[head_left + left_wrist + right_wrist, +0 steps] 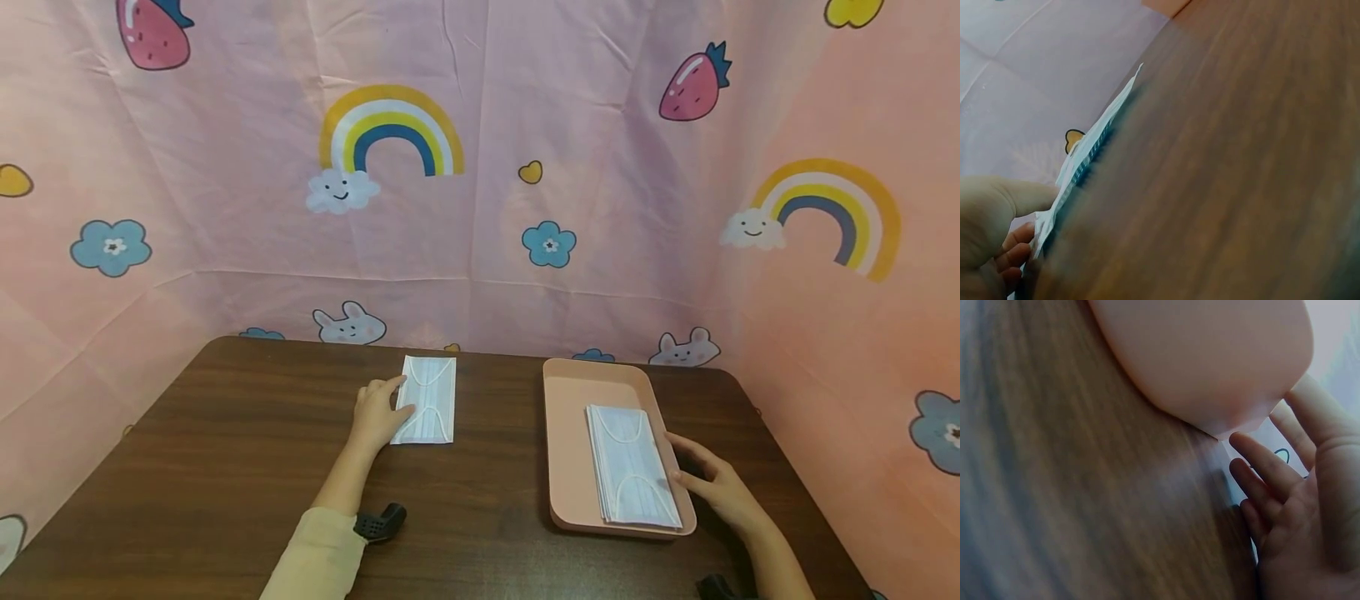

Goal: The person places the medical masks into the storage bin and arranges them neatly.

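Note:
A flat pleated face mask, pale blue with white ear loops, is near the table's far edge. My left hand pinches its left side, with thumb and fingers at the edge in the left wrist view. To the right, a stack of similar masks lies inside a shallow pink tray, toward its right side. The right hand touches the tray's right rim from outside, fingers loosely extended. In the right wrist view its fingertips are right by the tray's corner, and the index fingertip is hidden behind the tray.
Everything is on a dark brown wooden table. A patterned pink cloth hangs behind it and along the sides. A black device is worn at the left wrist, and another shows at the lower right.

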Demonstrator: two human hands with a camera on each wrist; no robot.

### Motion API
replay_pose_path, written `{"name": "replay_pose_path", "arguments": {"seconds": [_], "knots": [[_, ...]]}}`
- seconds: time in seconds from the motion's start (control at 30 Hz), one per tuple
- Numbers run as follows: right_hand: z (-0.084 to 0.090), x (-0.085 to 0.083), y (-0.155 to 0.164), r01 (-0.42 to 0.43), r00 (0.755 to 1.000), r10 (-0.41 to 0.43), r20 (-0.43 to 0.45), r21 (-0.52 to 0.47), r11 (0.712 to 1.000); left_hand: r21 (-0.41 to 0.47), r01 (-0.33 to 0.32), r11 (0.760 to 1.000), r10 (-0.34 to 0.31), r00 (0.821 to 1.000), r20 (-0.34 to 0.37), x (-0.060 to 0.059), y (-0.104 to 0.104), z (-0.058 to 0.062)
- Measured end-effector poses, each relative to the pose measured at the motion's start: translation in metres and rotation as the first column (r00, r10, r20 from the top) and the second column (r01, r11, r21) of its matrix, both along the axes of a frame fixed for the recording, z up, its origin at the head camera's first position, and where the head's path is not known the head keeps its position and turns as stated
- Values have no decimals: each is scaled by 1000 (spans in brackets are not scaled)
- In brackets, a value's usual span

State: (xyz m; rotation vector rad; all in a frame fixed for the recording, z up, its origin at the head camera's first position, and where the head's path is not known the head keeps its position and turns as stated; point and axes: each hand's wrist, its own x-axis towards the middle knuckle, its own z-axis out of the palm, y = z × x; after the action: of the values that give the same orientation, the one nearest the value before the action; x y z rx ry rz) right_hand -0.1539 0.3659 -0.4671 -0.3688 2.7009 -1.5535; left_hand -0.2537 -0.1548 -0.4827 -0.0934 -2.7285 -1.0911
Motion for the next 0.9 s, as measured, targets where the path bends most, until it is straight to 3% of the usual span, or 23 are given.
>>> {"name": "replay_pose_path", "arguments": {"seconds": [0.6, 0.77, 0.9], "knots": [[1, 0, -1, 4, 1000, -4, 6, -2, 1000, 53, 6, 999, -8, 999, 37, 2, -5, 6], [1, 0, -1, 3, 1000, -3, 12, -11, 1000, 164, -23, 986, 17, 999, 39, 3, -7, 5], [2, 0, -1, 4, 1000, -4, 19, -13, 1000, 296, -55, 954, 42, 998, 48, 3, -8, 4]]}}
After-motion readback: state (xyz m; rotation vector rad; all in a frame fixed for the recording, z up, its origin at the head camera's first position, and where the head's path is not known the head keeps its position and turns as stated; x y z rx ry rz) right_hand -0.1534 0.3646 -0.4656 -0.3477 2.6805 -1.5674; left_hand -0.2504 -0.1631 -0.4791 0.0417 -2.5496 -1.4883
